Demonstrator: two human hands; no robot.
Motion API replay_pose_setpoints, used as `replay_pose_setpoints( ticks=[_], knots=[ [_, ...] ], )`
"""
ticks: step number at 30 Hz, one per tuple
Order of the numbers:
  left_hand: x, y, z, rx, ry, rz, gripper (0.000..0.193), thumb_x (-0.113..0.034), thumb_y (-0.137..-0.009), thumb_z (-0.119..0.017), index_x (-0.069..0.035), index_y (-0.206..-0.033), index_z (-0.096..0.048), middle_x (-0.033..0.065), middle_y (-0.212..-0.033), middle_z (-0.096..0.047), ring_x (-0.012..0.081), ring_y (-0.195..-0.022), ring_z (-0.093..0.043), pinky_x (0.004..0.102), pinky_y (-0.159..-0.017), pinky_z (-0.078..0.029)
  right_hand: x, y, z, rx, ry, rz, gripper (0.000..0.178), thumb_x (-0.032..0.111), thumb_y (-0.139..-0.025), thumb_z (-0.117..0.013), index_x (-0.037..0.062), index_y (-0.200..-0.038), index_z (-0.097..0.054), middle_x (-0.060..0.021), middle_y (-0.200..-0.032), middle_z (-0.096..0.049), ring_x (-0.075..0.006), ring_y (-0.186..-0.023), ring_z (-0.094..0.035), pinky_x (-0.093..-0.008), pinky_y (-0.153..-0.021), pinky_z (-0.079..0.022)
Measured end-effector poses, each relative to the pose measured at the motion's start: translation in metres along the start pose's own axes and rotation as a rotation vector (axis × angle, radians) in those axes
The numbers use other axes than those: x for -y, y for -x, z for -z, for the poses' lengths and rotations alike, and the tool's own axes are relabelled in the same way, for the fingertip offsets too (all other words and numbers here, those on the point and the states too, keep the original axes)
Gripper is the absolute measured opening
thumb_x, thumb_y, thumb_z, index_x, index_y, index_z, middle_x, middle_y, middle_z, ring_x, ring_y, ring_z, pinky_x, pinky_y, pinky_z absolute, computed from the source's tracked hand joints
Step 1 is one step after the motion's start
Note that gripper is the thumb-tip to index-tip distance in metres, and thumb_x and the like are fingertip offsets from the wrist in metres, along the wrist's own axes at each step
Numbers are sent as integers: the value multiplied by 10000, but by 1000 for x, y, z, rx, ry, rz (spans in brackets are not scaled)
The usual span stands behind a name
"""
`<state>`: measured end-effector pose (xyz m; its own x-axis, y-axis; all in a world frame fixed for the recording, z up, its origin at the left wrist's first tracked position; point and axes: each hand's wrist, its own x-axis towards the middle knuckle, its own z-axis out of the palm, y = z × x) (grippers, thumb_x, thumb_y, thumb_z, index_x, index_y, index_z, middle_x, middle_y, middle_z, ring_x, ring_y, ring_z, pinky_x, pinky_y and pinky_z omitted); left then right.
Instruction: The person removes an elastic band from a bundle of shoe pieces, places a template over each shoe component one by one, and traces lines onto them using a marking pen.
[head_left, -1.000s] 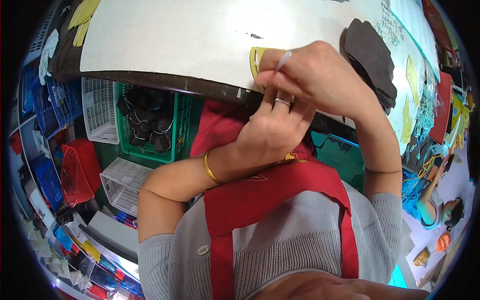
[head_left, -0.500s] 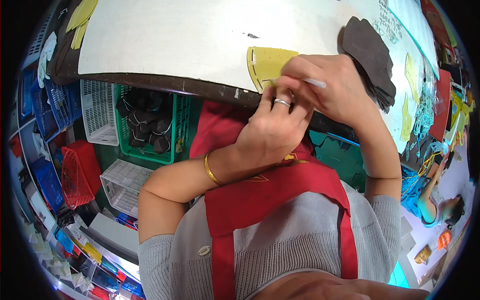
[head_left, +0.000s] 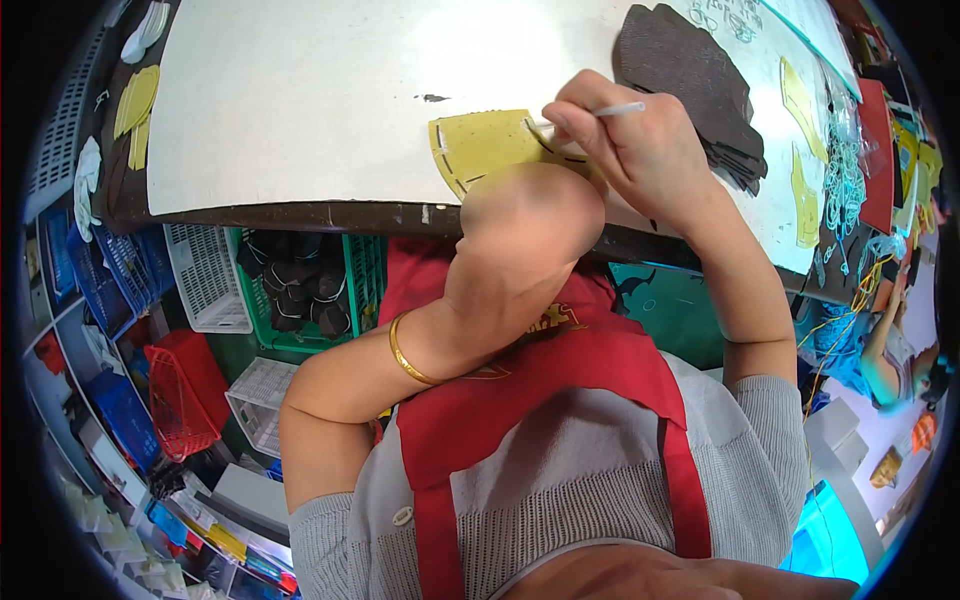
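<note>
A yellow fan-shaped template (head_left: 482,143) with dark slots along its edges lies near the front edge of the white work surface. In my right hand (head_left: 645,150) is a thin white pen-like stick (head_left: 622,109), pinched between thumb and fingers. Its tip end is at the upper right edge of the template, beside a slot. My left hand (head_left: 525,235) is at the lower edge of the template, over the table edge. Its fingers are blurred out, so what they do there cannot be made out.
A stack of dark brown cut pieces (head_left: 690,85) lies right of my hands. More yellow templates (head_left: 803,195) and a bundle of pale blue cords (head_left: 845,175) are farther right. Left below the table stands a green crate (head_left: 365,285) of dark bundles. Another person (head_left: 885,350) is at far right.
My right hand has moved with the stick from the template's lower edge to its upper right edge. The whole view has shifted somewhat; the template seems to lie in the same place.
</note>
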<state>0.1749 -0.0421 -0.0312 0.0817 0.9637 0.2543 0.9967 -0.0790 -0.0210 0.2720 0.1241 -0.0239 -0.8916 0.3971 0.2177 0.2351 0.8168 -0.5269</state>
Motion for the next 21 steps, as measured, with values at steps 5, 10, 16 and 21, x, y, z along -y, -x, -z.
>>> replay_pose_setpoints(
  ticks=[5, 10, 16, 21],
  knots=[
    [-2, -2, -5, -23, -52, 37, 338, -158, -845, -589, -173, -1163, -701, 30, -923, -553, 217, -729, -544, 255, -564, -483, -15, 24, 16, -20, 29, 85, 265, 334, -1018, -629, 88, -926, -661, -104, -702, -672, -311, -616, -677, -402, -560, -536],
    [-5, -2, -4, -31, -65, 53, 355, -147, -836, -591, -217, -1165, -704, 14, -908, -546, 218, -727, -541, 259, -527, -481, -1, 10, 17, -102, -151, 13, 291, 384, -1033, -594, 115, -953, -671, -96, -663, -653, -315, -624, -680, -408, -574, -538],
    [-7, -1, 2, 129, -60, 33, 327, -173, -882, -598, -173, -1202, -665, 33, -967, -545, 211, -762, -529, 289, -656, -509, -9, 5, -2, -12, 15, 122, 293, 399, -1028, -588, 118, -961, -632, -86, -667, -650, -317, -607, -667, -416, -556, -527],
    [-4, -6, 0, 59, -98, 62, 373, -154, -851, -607, -232, -1210, -676, 9, -931, -551, 207, -735, -524, 274, -568, -469, -31, 37, 29, 21, 88, 124, 269, 341, -1013, -635, 104, -896, -588, -75, -707, -641, -310, -595, -651, -409, -528, -499]
  ],
)
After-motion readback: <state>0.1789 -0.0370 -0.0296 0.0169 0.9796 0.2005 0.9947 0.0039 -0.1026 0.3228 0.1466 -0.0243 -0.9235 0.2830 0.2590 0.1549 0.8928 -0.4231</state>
